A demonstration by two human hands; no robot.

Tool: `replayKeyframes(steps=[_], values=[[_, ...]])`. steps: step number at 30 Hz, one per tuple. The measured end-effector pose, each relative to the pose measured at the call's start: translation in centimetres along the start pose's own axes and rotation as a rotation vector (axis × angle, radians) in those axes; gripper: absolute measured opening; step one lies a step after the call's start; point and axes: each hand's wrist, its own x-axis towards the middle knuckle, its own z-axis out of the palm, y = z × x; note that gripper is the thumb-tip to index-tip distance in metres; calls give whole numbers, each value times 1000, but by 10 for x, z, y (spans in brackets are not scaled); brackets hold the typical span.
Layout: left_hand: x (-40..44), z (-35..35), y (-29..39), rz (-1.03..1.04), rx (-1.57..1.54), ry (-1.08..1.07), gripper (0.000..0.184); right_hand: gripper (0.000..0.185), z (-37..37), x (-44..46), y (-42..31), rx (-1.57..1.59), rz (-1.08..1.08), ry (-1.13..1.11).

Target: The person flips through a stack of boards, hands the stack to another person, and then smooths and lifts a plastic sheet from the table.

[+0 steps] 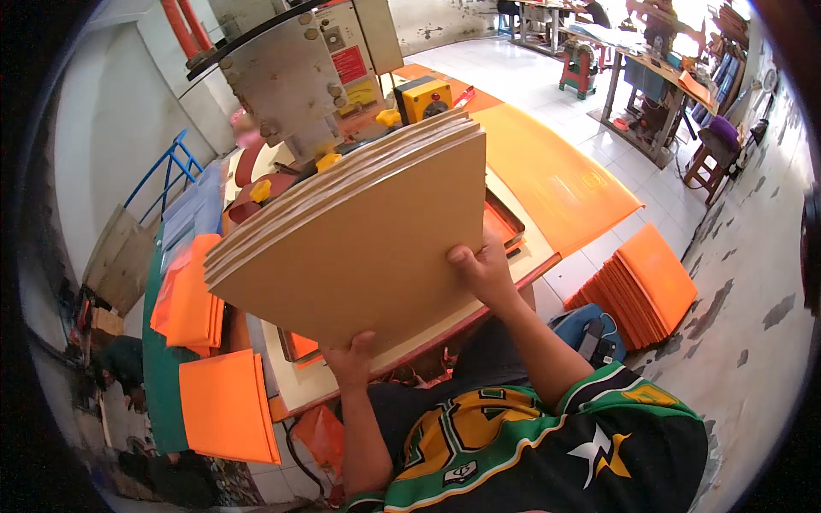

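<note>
So the board stack [368, 222] is plain tan, a few layers thick, left hand [349, 362] and right hand [484, 272] both gripping it

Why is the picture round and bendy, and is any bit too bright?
In the head view, black corners and the bowed green table edge suggest a very wide lens; in the same view, the far floor glares white, the lower left is dim, and the boards look fairly clear.
</note>
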Motion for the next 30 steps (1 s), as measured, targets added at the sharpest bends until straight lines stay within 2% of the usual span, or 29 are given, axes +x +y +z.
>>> replayKeyframes(steps=[6, 8, 9, 11, 14, 17, 24, 27, 30], values=[[-4, -10, -6, 34, -98, -3, 41, 58, 2, 0, -2, 18, -25, -18], [-10, -14, -5, -114, -169, 200, 43, 58, 6, -1, -7, -10, -25, -12], [-11, -15, -3, -124, -166, 193, 43, 57, 8, -2, -9, -25, -27, -26], [-9, -10, 11, 94, -88, 165, 42, 56, 11, -4, -7, -44, -30, -33], [-10, -22, 3, 138, -41, 122, 44, 52, 15, -7, 2, -8, -65, -47], [-18, -33, -11, 31, 0, 170, 48, 51, 17, -9, 7, -13, -49, -56], [-17, -24, -1, 46, -67, 180, 53, 60, 12, -15, 13, -47, -53, -73], [-18, -28, -2, 52, -19, 137, 59, 64, 9, -22, 26, -88, -69, -81], [-24, -40, -16, -49, -18, 70, 63, 66, 8, -32, 39, -55, -60, -78]])
